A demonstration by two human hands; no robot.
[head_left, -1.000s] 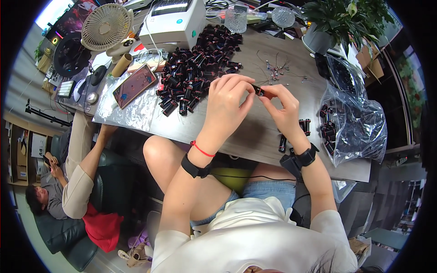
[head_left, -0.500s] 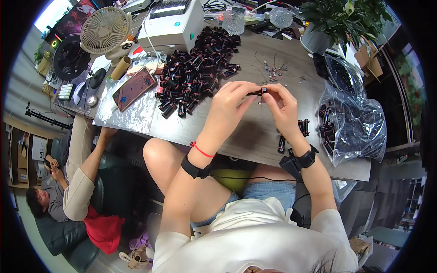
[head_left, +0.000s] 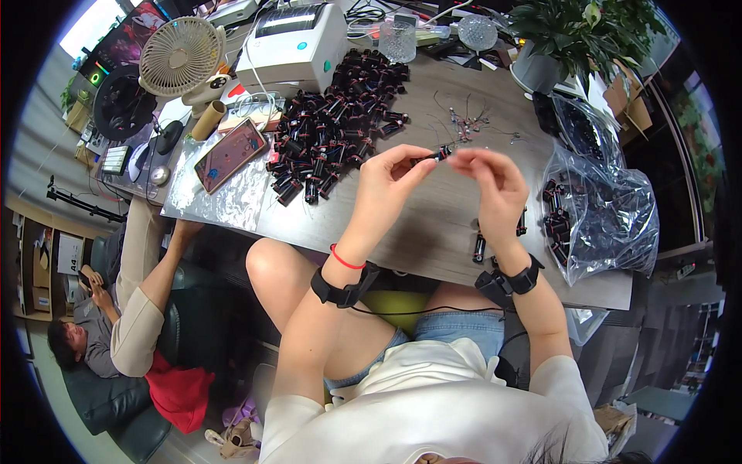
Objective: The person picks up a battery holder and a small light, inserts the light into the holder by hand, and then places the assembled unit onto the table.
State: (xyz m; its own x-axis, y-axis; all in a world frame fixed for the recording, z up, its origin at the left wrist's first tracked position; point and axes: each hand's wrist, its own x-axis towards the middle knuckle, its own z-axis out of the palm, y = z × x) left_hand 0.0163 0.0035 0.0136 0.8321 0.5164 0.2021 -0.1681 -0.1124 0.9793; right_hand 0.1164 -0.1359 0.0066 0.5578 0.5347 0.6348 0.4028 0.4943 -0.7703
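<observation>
My left hand (head_left: 394, 179) pinches a small black cylindrical part (head_left: 441, 154) between thumb and fingertips, above the middle of the table. Just right of it is my right hand (head_left: 498, 185), its fingers bent and smeared by motion, so whether they hold anything does not show. A large pile of similar black cylinders (head_left: 317, 143) with reddish ends lies left of my left hand. Beyond my hands lies a loose cluster of thin wires with tiny parts (head_left: 468, 124). A few more black cylinders (head_left: 479, 246) rest beside my right wrist, partly hidden by it.
A clear plastic bag (head_left: 610, 220) with black cylinders lies at the right, below a potted plant (head_left: 539, 69). A white printer (head_left: 297, 50), a fan (head_left: 183, 56) and a phone (head_left: 229, 156) stand or lie at the left. Another person (head_left: 97, 332) sits at the far left.
My right hand has come away from the black cylinder toward the right and is blurred. My left hand keeps hold of the cylinder, nearly in place.
</observation>
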